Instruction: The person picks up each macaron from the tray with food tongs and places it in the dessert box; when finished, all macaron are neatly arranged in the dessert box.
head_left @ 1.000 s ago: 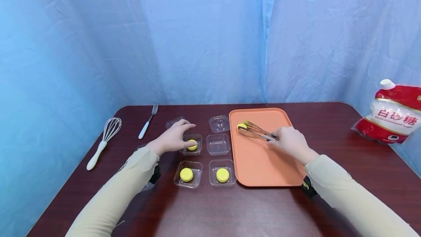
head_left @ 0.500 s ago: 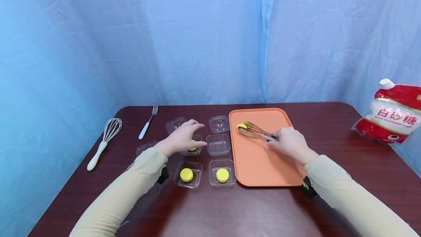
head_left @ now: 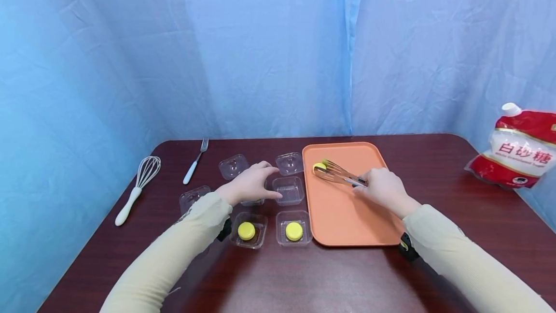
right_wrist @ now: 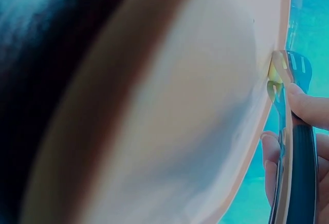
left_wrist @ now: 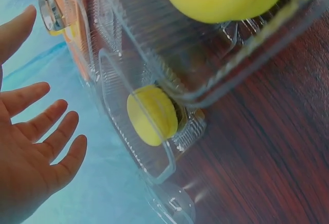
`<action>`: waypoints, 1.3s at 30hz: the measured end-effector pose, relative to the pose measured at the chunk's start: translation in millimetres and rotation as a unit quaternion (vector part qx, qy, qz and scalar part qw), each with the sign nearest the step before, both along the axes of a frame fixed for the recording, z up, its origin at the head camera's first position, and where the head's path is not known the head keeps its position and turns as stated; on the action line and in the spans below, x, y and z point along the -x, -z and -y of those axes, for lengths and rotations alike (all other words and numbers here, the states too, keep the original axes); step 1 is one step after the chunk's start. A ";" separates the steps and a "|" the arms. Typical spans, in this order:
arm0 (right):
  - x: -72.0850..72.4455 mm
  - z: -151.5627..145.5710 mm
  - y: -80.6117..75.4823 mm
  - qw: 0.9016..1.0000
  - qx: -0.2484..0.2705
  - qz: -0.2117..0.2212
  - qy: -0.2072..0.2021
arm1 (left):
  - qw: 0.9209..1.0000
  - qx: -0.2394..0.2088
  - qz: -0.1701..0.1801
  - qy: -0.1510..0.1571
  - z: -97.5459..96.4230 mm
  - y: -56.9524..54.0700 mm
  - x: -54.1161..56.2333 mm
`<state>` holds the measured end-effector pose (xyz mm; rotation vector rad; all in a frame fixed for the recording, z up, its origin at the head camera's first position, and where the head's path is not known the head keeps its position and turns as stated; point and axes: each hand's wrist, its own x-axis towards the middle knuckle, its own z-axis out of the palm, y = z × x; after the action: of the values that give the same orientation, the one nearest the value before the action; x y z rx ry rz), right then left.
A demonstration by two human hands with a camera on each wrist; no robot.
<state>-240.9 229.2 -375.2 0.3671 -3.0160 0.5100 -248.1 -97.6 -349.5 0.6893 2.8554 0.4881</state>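
My left hand (head_left: pixel 251 185) hovers with fingers and thumb spread, holding nothing, its fingertips close to a clear plastic container (head_left: pixel 288 192) with nothing in it. Another container beneath this hand is mostly hidden by it. Two nearer containers each hold a yellow macaron, one at the left (head_left: pixel 246 231) and one at the right (head_left: pixel 294 231). In the left wrist view, a macaron (left_wrist: pixel 152 115) sits inside a ribbed clear box. My right hand (head_left: pixel 384 188) grips tongs (head_left: pixel 340 176) over the orange tray (head_left: pixel 347 221). The tongs' tips are right at a yellow macaron (head_left: pixel 319 167) near the tray's left edge.
Clear lids (head_left: pixel 233 166) lie behind the containers and left of them, the left one partly behind my sleeve. Farther left are a white whisk (head_left: pixel 136 190) and a fork (head_left: pixel 195 161). A red and white sugar bag (head_left: pixel 517 151) stands at the far right. Blue curtains hang behind the table.
My left hand has moved right, from over the back-left container toward the one beside the tray, now covering most of the macaron beneath it. The right hand and tongs have stayed put.
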 end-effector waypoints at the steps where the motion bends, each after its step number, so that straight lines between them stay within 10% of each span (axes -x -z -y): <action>1: 0.0 0.0 0.0 1.000 -0.001 0.000 0.000 | 1.000 0.005 0.000 0.002 -0.8 1.4 0.8; 39: -0.8 0.9 -0.2 1.000 -0.004 0.003 -0.005 | 0.996 0.088 0.012 0.023 -14.9 12.0 6.2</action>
<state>-240.1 228.4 -375.0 0.3817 -3.0249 0.4999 -254.3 -82.7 -361.5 0.7106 2.8089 0.2334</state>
